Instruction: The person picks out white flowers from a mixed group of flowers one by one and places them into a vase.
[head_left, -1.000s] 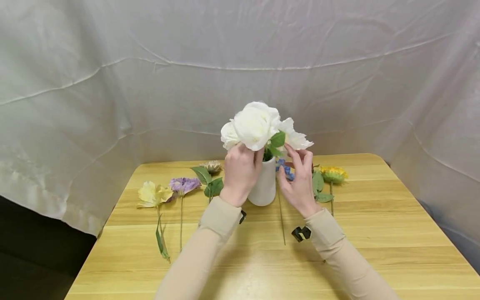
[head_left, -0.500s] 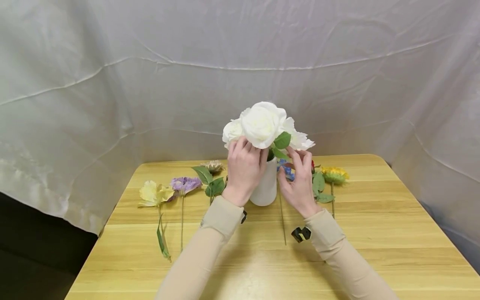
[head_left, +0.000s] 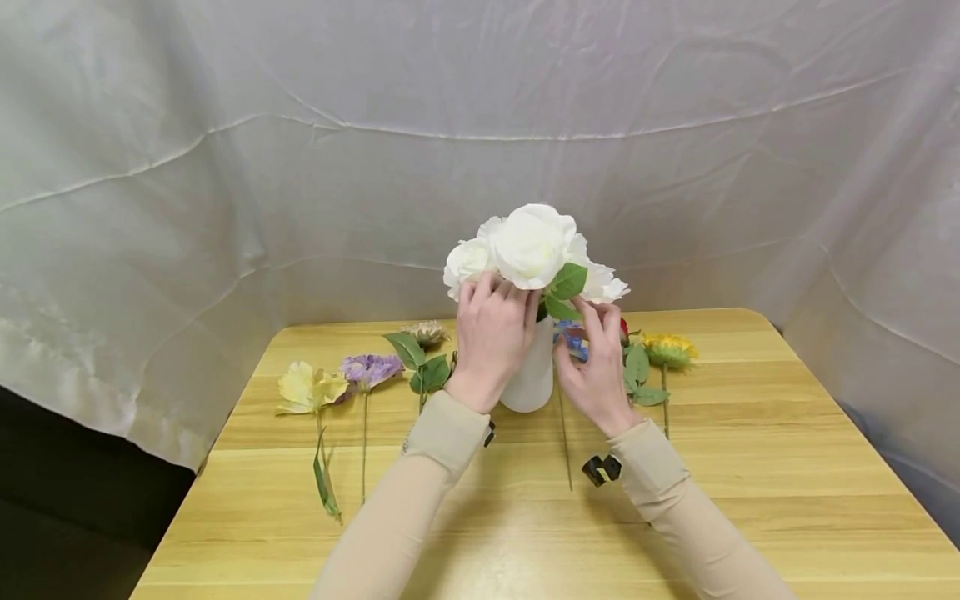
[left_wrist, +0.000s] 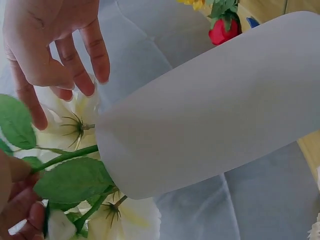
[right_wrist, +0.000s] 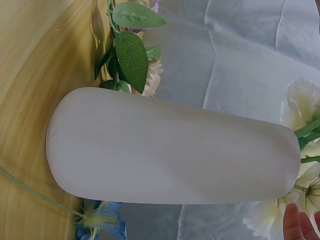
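A white vase (head_left: 528, 371) stands upright with several white flowers (head_left: 531, 246) and green leaves above its mouth. My left hand (head_left: 491, 333) is at the vase's left, just under the biggest bloom. In the left wrist view its thumb and fingers (left_wrist: 17, 170) pinch the green stem (left_wrist: 65, 159) of a white rose just above the vase's rim. My right hand (head_left: 596, 358) is at the vase's right, its fingers loosely bent below the right-hand white flower (head_left: 603, 285). Whether its fingertips touch the petals I cannot tell. Nothing shows in its grip.
On the wooden table (head_left: 480, 533) lie a yellow flower (head_left: 303, 388), a purple flower (head_left: 371, 369) and a beige flower (head_left: 427, 333) to the left. A blue flower (head_left: 573, 340), a red flower (left_wrist: 224, 32) and an orange-yellow flower (head_left: 667, 350) lie to the right. Grey cloth (head_left: 480, 167) hangs behind.
The biggest white bloom and its leaves have shifted right, and my left hand has turned slightly with them. My right hand has hardly moved.
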